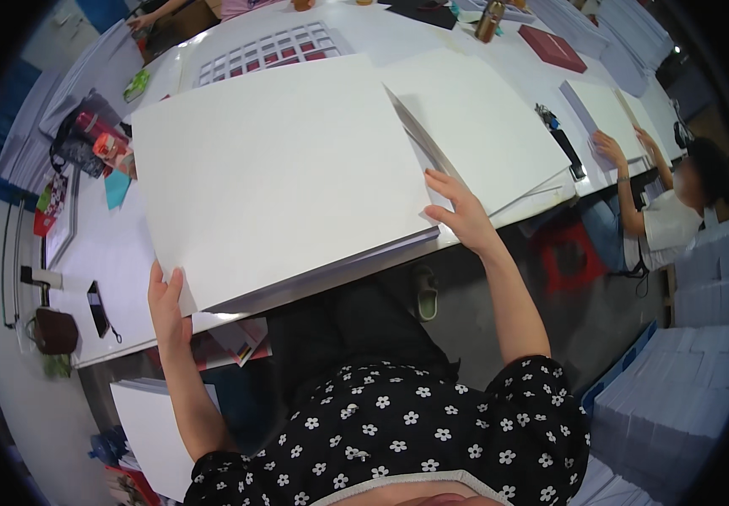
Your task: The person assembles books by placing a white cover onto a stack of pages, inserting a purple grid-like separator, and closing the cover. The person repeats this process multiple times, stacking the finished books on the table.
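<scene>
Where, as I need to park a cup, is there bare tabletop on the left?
Left of the large white rectangular stack, the glossy white tabletop looks bare between the flat turquoise sheet and the black rectangular device. Around the red cylindrical bottle, it's crowded.

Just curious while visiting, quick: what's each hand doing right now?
Left hand: holding the white stack by its near left corner.
Right hand: open, fingers at the stack's right edge.
</scene>
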Tool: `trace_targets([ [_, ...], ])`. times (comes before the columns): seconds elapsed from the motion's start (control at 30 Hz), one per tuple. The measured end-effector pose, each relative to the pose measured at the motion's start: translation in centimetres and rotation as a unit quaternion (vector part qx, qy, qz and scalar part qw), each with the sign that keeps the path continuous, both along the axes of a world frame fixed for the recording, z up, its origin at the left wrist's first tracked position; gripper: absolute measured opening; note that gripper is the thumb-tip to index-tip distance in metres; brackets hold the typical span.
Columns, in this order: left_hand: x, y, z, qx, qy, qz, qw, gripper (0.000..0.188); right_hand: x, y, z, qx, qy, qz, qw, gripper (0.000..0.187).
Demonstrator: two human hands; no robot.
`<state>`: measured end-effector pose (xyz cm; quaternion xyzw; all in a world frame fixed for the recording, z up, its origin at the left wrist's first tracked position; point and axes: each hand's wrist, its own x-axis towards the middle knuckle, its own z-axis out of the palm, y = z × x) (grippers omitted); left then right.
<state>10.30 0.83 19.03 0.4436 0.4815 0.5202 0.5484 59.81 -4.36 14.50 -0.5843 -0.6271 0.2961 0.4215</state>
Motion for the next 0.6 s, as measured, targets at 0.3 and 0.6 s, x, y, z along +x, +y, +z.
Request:
trace_targets([
  [0.3,-0.2,0.4,-0.1,-0.012,0.002,-0.016,1.000,0.040,0.2,-0.9,-0.8,-0.020,-0.006,0.012,1.000,0.060],
  [0.6,0.0,0.5,-0.5,-0.017,0.001,-0.021,1.000,0.040,0.2,-1.2,-0.8,-0.039,-0.008,0.000,0.999,0.059],
])
